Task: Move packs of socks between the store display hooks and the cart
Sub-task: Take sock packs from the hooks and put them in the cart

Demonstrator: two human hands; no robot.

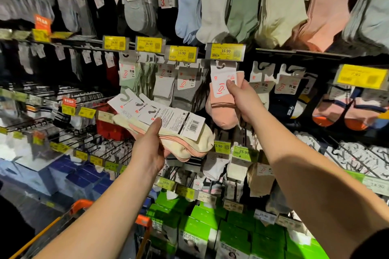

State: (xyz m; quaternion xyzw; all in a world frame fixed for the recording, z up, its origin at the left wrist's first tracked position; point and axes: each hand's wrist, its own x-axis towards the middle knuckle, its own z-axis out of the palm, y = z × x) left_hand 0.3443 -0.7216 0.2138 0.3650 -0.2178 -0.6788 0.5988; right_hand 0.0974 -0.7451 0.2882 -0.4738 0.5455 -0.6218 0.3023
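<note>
My left hand [149, 145] grips a stack of cream and pink sock packs [185, 141], their white cards with a barcode facing me, held flat in front of the display. My right hand [244, 101] grips a pink sock pack [223, 109], thumb pressed on its white card; the card's top sits at a display hook [221, 65] under a yellow 16.90 price tag [226, 51]. The cart [82, 206], with orange corners, shows at the bottom left below my left forearm.
Rows of hanging sock packs fill the wall: grey, green and white ones [168, 82] left of the pink pack, dark patterned ones [294, 94] to its right. Green boxes [210, 229] are stacked low in front. Bare black hooks [69, 99] jut out at left.
</note>
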